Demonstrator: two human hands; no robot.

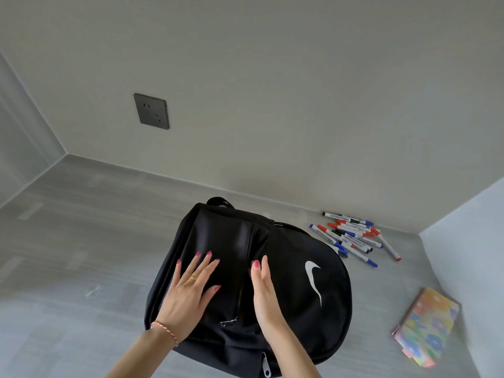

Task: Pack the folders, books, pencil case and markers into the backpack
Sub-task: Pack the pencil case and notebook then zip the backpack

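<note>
Left hand [191, 287] is pressing flat, fingers spread wide, on the soft, limp black backpack [308, 304] lying on the floor, right hand [263, 285] is resting edge-on with straight fingers beside the zip, holding nothing; fabric probably sagging, best taken at the zipper pull; markers [351, 237] are lying well apart, far right.

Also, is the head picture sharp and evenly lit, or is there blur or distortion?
Head view: soft even light, no glare; the wide lens bends the floor edges; the backpack loses detail in its black; markers and both hands, left hand, right hand, look sharp.
</note>
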